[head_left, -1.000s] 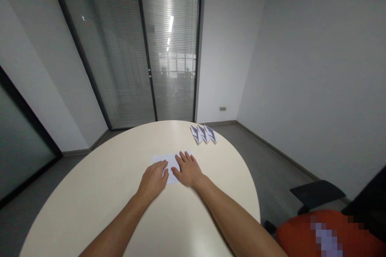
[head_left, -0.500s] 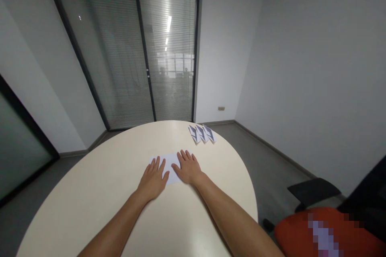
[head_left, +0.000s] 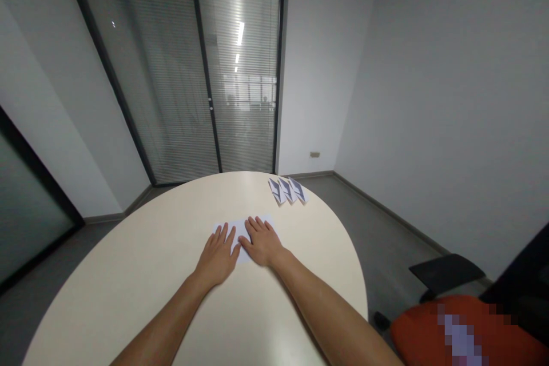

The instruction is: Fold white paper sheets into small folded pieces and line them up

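A pale sheet of paper point(head_left: 237, 227) lies flat on the round cream table point(head_left: 141, 274). My left hand point(head_left: 218, 256) rests on its left part, palm down, fingers spread. On the right part lies my right hand point(head_left: 261, 242), also flat with its fingers stretched out and the thumb pointing toward my left hand. The two thumbs are close together over the middle of the paper. Much of the sheet is hidden beneath both hands. Three folded paper pieces point(head_left: 287, 190) stand in a row near the table's far right edge.
To the right of the table is a chair with a red seat point(head_left: 416, 326) and a black armrest point(head_left: 446, 272). Something on the seat is blurred out. Beyond the table stand glass panels with blinds point(head_left: 171, 80) and a grey wall point(head_left: 446, 86).
My right hand has slid a little to the left across the paper, nearer my left hand, uncovering the sheet's upper right corner. My left hand has stayed in place.
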A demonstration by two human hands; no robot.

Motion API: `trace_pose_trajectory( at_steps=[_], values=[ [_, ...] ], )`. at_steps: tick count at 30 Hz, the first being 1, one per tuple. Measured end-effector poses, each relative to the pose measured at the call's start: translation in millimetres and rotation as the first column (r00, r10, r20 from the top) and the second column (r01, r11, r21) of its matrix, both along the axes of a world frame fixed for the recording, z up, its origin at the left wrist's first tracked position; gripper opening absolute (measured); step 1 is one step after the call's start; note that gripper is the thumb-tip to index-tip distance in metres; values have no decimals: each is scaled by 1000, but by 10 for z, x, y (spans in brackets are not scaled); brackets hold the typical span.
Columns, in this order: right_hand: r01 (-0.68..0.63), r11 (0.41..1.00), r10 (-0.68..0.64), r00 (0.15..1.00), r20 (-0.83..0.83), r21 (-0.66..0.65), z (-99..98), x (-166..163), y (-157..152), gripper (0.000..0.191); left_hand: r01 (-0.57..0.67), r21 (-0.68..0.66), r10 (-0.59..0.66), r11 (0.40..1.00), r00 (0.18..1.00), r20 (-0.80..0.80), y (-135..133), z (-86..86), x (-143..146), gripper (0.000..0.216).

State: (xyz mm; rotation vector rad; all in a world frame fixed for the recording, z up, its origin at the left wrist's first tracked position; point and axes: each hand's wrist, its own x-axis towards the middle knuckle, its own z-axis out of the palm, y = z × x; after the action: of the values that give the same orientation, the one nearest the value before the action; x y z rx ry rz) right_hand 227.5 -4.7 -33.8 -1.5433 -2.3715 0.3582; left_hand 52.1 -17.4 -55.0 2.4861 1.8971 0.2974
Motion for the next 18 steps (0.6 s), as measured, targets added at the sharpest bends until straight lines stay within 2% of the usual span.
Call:
trace_pose_trajectory(
  at_steps=[4,9,11,14,16,18],
  values=[
    [48,999,-48,999,21,-22,-24,89,69,74,-54,3,54,999,998,-29,29,-7,-34,60],
    [60,998,-59,998,27,-18,-30,133,66,76,-146,38,147,989,989,-28,28,73,-52,53],
    [59,998,-59,998,29,-16,-30,112,57,77,-112,97,110,989,994,17,20,106,-47,50],
    [37,999,-37,999,32,-6,-26,71,59,76,27,151,-43,988,994,103,18,102,-39,50],
    [6,1000,-6,1000,29,-1,-17,62,74,74,76,106,-89,991,988,125,24,63,-42,53],
    [-13,1000,13,1000,22,-4,-3,73,95,73,62,44,-67,997,991,119,32,20,-49,55]
  ],
)
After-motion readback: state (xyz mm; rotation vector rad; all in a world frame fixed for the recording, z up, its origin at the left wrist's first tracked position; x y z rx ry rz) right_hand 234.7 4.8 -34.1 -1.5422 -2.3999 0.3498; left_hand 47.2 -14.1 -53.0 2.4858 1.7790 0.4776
